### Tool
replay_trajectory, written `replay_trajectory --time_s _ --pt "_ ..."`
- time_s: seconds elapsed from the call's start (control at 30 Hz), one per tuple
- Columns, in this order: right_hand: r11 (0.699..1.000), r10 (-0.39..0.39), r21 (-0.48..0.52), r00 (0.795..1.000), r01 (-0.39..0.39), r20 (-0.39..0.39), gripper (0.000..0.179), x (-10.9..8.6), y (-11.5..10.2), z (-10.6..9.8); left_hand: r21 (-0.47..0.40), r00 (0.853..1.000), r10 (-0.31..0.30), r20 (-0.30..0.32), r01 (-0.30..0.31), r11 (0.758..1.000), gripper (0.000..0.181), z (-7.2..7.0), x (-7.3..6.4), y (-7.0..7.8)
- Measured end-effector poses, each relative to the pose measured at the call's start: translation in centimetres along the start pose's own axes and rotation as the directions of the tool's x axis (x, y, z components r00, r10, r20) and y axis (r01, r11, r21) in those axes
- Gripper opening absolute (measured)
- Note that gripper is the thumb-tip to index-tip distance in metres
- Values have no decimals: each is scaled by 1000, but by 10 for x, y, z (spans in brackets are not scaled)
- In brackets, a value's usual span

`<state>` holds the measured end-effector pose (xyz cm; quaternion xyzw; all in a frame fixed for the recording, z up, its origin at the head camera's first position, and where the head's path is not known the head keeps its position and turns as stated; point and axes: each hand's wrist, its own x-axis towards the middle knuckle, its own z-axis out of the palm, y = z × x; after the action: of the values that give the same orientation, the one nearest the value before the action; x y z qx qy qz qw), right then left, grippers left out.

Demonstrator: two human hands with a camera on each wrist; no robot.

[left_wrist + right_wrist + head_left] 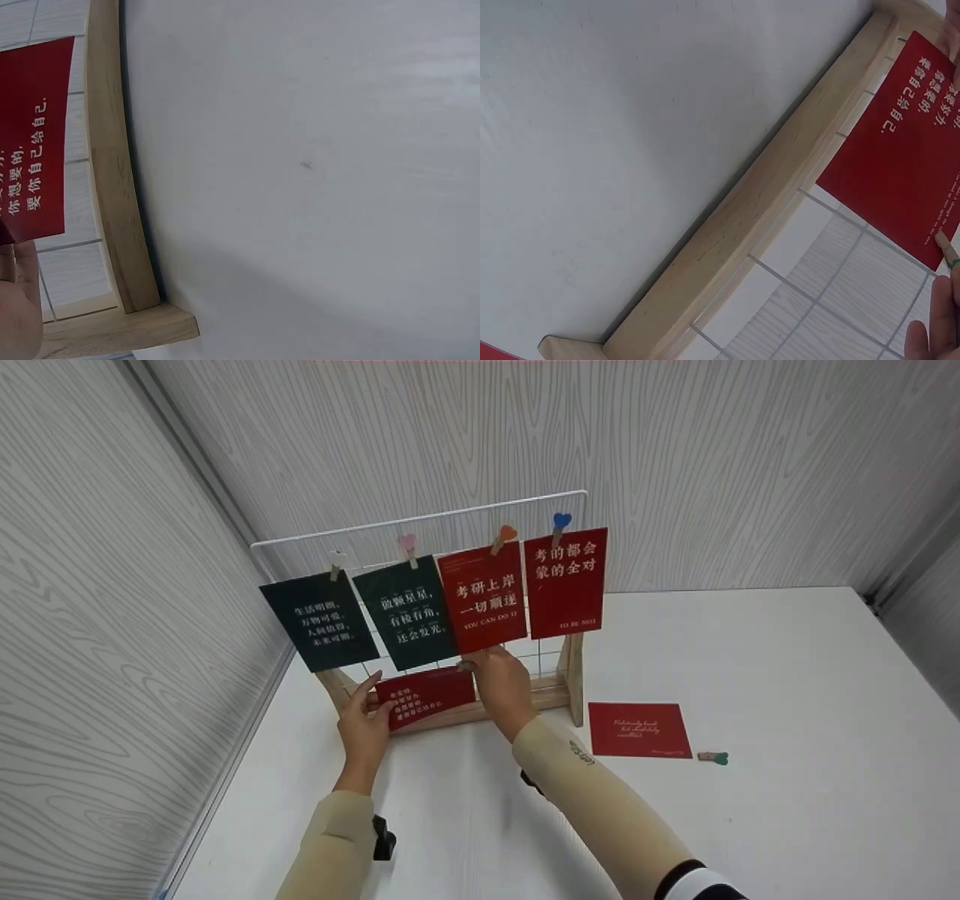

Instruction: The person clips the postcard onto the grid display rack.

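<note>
My left hand (364, 731) pinches the left edge of a red card (431, 697) with white writing, low in front of the wire grid. At the card's upper right corner, my right hand (504, 684) holds a small wooden clothespin (944, 243). Its wooden tip overlaps the card in the right wrist view, and a bit of green shows behind it. The white grid rack (420, 516) stands on a wooden base (112, 150). Four cards hang above: two dark green ones (322, 622) and two red ones (566, 585), each under a heart-topped clothespin.
Right of the rack, another red card (637, 730) lies on the white table (787, 675). Beside it lies a clothespin with a green heart (713, 757). Walls with a wood-grain pattern (712, 472) rise behind and on the left.
</note>
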<state>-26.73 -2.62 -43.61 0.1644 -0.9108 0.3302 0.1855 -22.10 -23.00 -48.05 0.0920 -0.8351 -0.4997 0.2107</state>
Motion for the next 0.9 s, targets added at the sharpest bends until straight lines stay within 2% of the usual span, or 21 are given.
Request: replay_trajectory --time_s 0.1,0.3,0.63,0.73,0.9 --pt "999 -35 -25 999 34 -16 9 1 -1 0 1 1000 18 -5 -18 1000 53 1 1 2" --pt "998 -59 -18 998 59 -6 12 1 1 0 4 1000 5 2 -5 1000 52 1 2 2" --pt "996 -76 37 997 76 -16 21 -8 10 7 7 999 13 -46 -13 1000 44 1 -1 1" --pt "995 -53 91 999 52 9 25 -12 12 9 3 998 14 -58 -14 1000 42 2 -2 0" --pt "977 27 211 998 -37 53 33 -18 13 12 -6 996 28 -84 -29 1000 38 3 -3 0"
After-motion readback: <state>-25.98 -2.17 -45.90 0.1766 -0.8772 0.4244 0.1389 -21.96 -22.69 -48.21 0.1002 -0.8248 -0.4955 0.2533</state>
